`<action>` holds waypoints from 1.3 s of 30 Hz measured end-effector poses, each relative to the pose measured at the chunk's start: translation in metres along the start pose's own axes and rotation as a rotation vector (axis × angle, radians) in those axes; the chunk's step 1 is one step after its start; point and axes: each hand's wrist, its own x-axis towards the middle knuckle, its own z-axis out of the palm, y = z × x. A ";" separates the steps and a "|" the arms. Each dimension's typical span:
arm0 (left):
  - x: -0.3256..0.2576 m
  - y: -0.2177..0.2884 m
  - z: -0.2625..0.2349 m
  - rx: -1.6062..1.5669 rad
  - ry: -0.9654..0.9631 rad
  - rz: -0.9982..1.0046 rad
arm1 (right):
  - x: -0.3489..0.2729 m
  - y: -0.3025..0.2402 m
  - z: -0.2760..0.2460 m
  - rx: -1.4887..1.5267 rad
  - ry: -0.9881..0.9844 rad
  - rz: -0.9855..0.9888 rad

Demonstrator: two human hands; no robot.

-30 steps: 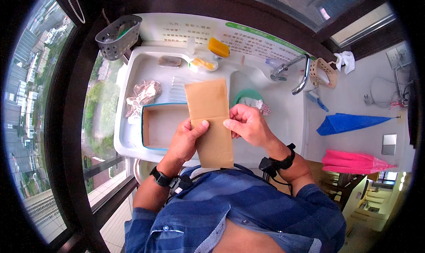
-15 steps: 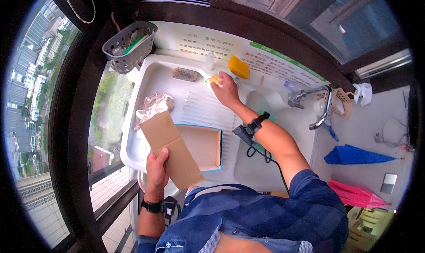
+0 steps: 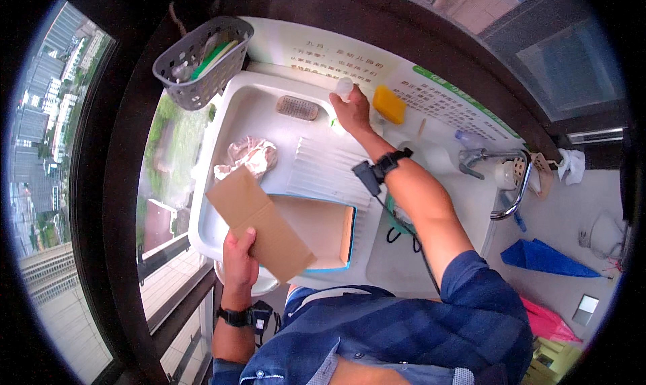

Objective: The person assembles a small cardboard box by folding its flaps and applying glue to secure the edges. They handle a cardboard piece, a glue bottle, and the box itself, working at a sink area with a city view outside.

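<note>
My left hand point(image 3: 240, 257) is closed on a folded piece of brown cardboard point(image 3: 259, 223), thumb on top. The cardboard partly covers an open, shallow cardboard box point(image 3: 323, 227) with a blue rim. At the back edge of the white sink unit point(image 3: 219, 126), the fingers of my right hand point(image 3: 352, 110) close around a small translucent plastic bottle point(image 3: 344, 87). Only the bottle's upper end shows; my hand hides the rest. Just below the hand is a small white and green item point(image 3: 335, 124), too small to make out. A yellow sponge point(image 3: 389, 105) lies to its right.
A brush point(image 3: 297, 108) and a crumpled pale cloth point(image 3: 247, 157) lie on the ribbed drainboard. A grey basket point(image 3: 202, 65) hangs at the far left. The tap point(image 3: 515, 190) arches over the basin on the right, near a folded blue umbrella point(image 3: 548, 258).
My right hand has moved from a small yellow item to the translucent bottle and closed around it. My left hand still holds the cardboard. The whole view has shifted slightly.
</note>
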 end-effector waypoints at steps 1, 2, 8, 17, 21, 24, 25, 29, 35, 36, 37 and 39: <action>0.001 0.001 0.002 0.001 -0.021 -0.004 | -0.009 -0.021 -0.014 0.008 -0.089 0.008; 0.004 0.001 0.004 -0.001 -0.044 -0.006 | -0.020 -0.036 -0.028 0.062 -0.217 -0.003; 0.005 -0.002 0.035 0.049 -0.203 -0.031 | -0.109 -0.134 -0.128 -0.020 -0.742 -0.269; -0.043 -0.001 0.078 0.193 -0.349 -0.051 | -0.177 -0.202 -0.201 -0.378 -0.788 -0.416; -0.063 0.001 0.084 0.234 -0.396 -0.047 | -0.194 -0.232 -0.220 -0.477 -0.790 -0.368; -0.079 0.005 0.089 0.270 -0.398 -0.036 | -0.203 -0.235 -0.228 -0.417 -0.737 -0.451; -0.082 0.002 0.086 0.266 -0.403 -0.023 | -0.205 -0.235 -0.230 -0.390 -0.716 -0.495; -0.093 -0.002 0.082 0.287 -0.420 -0.004 | -0.215 -0.250 -0.240 -0.458 -0.607 -0.551; -0.107 -0.001 0.082 0.239 -0.454 -0.016 | -0.228 -0.275 -0.244 -0.491 -0.653 -0.568; -0.109 0.000 0.082 0.240 -0.458 -0.015 | -0.230 -0.277 -0.245 -0.486 -0.657 -0.569; -0.110 0.000 0.081 0.252 -0.456 -0.005 | -0.231 -0.278 -0.245 -0.480 -0.661 -0.568; -0.112 -0.001 0.081 0.277 -0.450 0.015 | -0.233 -0.276 -0.244 -0.438 -0.598 -0.570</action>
